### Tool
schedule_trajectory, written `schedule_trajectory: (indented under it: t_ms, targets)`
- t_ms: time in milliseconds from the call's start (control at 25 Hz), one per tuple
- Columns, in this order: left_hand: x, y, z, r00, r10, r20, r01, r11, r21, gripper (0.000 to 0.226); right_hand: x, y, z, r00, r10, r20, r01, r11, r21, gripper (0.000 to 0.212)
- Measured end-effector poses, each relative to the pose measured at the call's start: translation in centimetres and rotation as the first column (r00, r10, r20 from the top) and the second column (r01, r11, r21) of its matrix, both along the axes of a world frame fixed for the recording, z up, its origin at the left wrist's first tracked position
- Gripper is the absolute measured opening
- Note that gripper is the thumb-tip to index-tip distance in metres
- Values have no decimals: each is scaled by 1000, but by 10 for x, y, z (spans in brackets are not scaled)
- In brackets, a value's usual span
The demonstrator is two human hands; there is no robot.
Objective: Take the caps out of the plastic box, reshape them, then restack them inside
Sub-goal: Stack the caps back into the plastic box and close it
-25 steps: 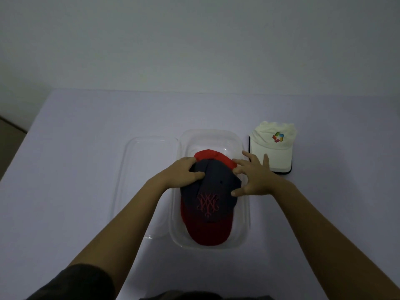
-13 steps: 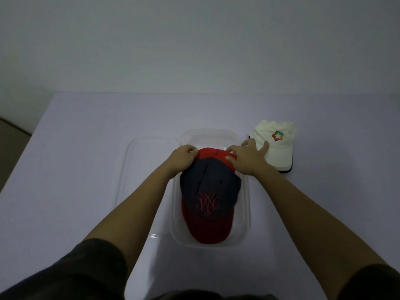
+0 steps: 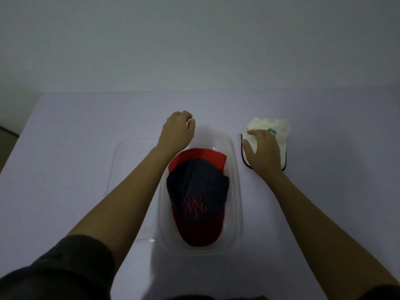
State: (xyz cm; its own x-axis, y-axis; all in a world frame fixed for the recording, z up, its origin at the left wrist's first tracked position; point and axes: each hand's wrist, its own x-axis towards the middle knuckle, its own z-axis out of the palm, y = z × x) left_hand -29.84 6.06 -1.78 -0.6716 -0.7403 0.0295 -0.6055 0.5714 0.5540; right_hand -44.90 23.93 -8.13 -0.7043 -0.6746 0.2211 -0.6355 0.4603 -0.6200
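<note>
A clear plastic box [image 3: 237, 191] sits in the middle of the table. Inside it lies a navy cap [image 3: 198, 191] with a red brim and red stitching, stacked on a red cap [image 3: 194, 155] whose back shows beyond it. My left hand [image 3: 178, 131] hovers over the box's far left corner, fingers loosely curled, holding nothing. To the right of the box a cream cap [image 3: 279, 133] with a dark-edged brim rests on the table. My right hand [image 3: 263, 151] lies flat on it, fingers spread over its crown and brim.
The box's clear lid [image 3: 129, 169] lies flat on the table just left of the box, partly under my left forearm. The lilac table [image 3: 75, 137] ends at a wall behind and drops off at the left.
Both hands have left the caps in the box. My right hand moved right onto the cream cap; my left hand moved out past the box's far left corner.
</note>
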Motion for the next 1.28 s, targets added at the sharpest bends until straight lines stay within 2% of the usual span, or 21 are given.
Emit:
schedule_trajectory:
  t_ms: [120, 200, 240, 360, 440, 520, 680, 800, 920, 1040, 1120, 1200, 1280]
  targets:
    - [-52, 8, 9, 990, -136, -36, 141, 972, 186, 31, -21, 24, -9, 964, -259, 54, 261, 965, -39, 49]
    - [-87, 17, 2, 984, -174, -42, 177, 914, 365, 35, -29, 37, -13, 925, -359, 126, 362, 932, -6, 67]
    - [-103, 21, -5, 985, -164, -55, 171, 871, 461, 41, -33, 43, -15, 899, -396, 188, 391, 918, 63, 80]
    - [-136, 36, -28, 991, -132, -28, 111, 680, 725, 75, -42, 59, -30, 791, -449, 417, 346, 889, 301, 116]
    - [-148, 46, -40, 988, -154, 22, 74, 589, 805, 92, -43, 64, -41, 724, -395, 565, 271, 917, 293, 124]
    - [-155, 57, -49, 984, -170, 53, 59, 592, 804, 93, -44, 68, -48, 718, -355, 599, 258, 935, 244, 120]
    - [-157, 59, -48, 956, -284, 67, 140, 648, 749, 49, -46, 82, -57, 794, -277, 541, 246, 960, 130, 96]
    - [-148, 55, -23, 941, -338, -18, 244, 641, 728, 36, -39, 80, -30, 807, -179, 562, 219, 976, -4, 88]
    - [-133, 42, 17, 926, -366, -90, 310, 606, 733, 28, -33, 66, -5, 858, -108, 502, 185, 977, -107, 98]
    - [-108, 16, 51, 913, -399, -90, 340, 618, 709, 29, -23, 41, 23, 896, -58, 439, 140, 978, -156, 103]
    - [-84, -4, 71, 931, -343, -124, 328, 640, 694, 28, -9, 21, 39, 899, 10, 437, 77, 980, -182, 109]
    - [-58, -25, 86, 951, -279, -132, 294, 688, 664, 28, 10, 3, 45, 836, 42, 547, 18, 994, -105, 123]
    - [-32, -46, 94, 965, -235, -116, 255, 739, 624, 28, 28, -9, 40, 801, 54, 596, -90, 995, 31, 125]
